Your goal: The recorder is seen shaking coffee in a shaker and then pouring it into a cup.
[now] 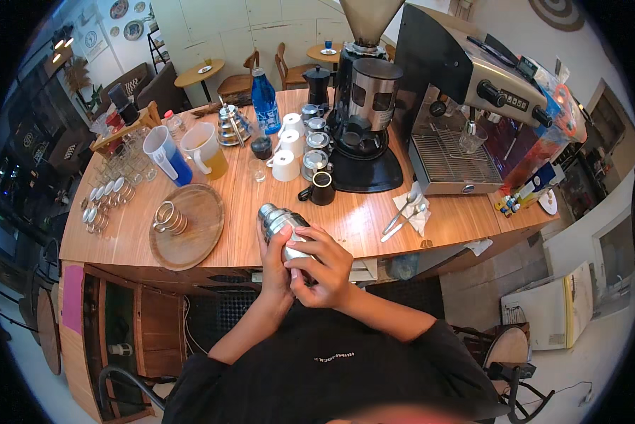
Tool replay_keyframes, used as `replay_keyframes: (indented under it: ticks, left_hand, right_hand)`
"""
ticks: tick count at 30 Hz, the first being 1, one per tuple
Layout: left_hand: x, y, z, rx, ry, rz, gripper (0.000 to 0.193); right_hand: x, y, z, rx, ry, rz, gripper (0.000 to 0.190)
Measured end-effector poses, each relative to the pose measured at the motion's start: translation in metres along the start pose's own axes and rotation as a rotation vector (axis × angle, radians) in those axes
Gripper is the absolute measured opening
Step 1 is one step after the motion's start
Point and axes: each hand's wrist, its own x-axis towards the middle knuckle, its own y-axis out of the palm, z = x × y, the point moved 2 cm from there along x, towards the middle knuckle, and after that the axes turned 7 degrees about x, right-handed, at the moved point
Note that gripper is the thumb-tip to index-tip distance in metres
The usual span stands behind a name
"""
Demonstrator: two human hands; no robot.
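A metal cocktail shaker (284, 225) with its cap on is held tilted over the counter's front edge. My left hand (276, 259) grips it from the left, and my right hand (322, 262) wraps it from the right, fingers across its body. To the left, a round wooden tray (206, 233) bears a stack of clear glass cups (171, 218). Behind the shaker stand a black mug (322, 190), white cups (284, 166), a small clear glass (257, 170) and metal drip filters (315, 161). Two plastic jugs, one with blue liquid (174, 161), one with yellow (211, 153), stand behind the tray.
A coffee grinder (370, 106) and an espresso machine (455, 153) stand at the back right. Spoons (399, 214) lie on a napkin (419, 218) near the front edge. A blue bottle (265, 100), gooseneck kettle (230, 127) and moka pot (317, 87) stand farther back.
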Motion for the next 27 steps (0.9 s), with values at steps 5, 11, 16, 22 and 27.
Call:
replay_keyframes:
  ticks: [5, 11, 16, 22, 27]
  left_hand:
    - [-0.005, 0.007, -0.003, 0.064, 0.069, 0.035, 0.081]
    - [-0.016, 0.031, -0.021, 0.122, 0.228, 0.129, 0.1]
    - [-0.015, 0.035, -0.021, 0.234, 0.301, 0.107, 0.104]
    - [-0.011, 0.026, -0.018, 0.149, 0.256, 0.095, 0.1]
    - [0.006, 0.016, -0.031, 0.183, 0.342, 0.072, 0.103]
  right_hand:
    - [-0.009, 0.003, -0.003, -0.026, -0.035, -0.035, 0.013]
    - [-0.027, -0.001, -0.01, -0.057, -0.217, -0.084, 0.014]
    - [-0.026, -0.005, -0.019, -0.004, -0.195, -0.078, 0.015]
    - [-0.016, -0.003, -0.015, 0.02, -0.129, -0.051, 0.013]
    - [-0.006, -0.012, -0.026, 0.259, 0.105, 0.101, 0.026]
